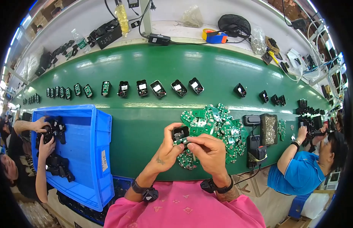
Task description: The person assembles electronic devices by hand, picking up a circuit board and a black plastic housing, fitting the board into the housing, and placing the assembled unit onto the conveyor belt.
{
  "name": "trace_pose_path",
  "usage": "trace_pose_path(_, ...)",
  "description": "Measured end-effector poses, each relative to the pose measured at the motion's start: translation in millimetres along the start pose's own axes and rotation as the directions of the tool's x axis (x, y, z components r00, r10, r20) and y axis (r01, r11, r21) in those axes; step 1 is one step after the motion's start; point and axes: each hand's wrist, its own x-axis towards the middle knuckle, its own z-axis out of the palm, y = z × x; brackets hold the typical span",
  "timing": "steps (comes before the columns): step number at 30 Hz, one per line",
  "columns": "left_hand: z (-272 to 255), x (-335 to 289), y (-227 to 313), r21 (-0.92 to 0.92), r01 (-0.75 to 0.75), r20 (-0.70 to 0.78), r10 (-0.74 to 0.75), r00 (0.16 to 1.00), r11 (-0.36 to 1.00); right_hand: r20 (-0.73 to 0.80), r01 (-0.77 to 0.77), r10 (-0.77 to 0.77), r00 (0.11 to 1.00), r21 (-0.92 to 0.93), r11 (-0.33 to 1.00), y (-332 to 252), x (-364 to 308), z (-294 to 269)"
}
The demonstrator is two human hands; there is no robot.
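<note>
My left hand (169,149) is closed around a small black plastic housing (180,132), its hollow side facing up. Thumb and forefinger of my right hand (210,151) pinch a small green circuit board (179,142) at the near edge of that housing; whether it sits inside cannot be made out. Just beyond and beside my right hand spreads a loose heap of green circuit boards (216,123). Farther back runs a row of black housings, among them an open one (158,89) with a white patch inside. Toward the left, housings such as this one (106,88) show green boards on top.
A blue bin (102,125) with black parts stands at left, a co-worker's hands (45,136) reaching into it. Right of the heap are a black soldering-station-like box (256,148) and a tray of metallic bits (268,129). Another person in blue (298,171) works at far right.
</note>
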Motion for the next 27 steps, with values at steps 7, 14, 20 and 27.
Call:
trace_pose_path(7, 5, 1, -2, 0.242, -0.225, 0.037, 0.223, 0.974, 0.944, 0.056, -0.030, 0.029, 0.998, 0.020, 0.999, 10, -6, 5)
trace_pose_path(14, 7, -2, 3, -0.126, -0.019, -0.043, 0.014, 0.999, 0.992, -0.010, 0.057, -0.057, 0.998, -0.039, 0.998, 12, -12, 8)
trace_pose_path(20, 9, -2, 4, -0.009, -0.047, -0.043, 0.047, 0.998, 0.999, 0.051, -0.033, 0.028, 0.998, 0.094, 0.995, 6, -8, 8)
trace_pose_path(27, 10, 1, -7, 0.186, -0.152, 0.013, 0.152, 0.988, 0.971, 0.027, -0.012, 0.011, 1.000, 0.033, 0.999, 15, -10, 13)
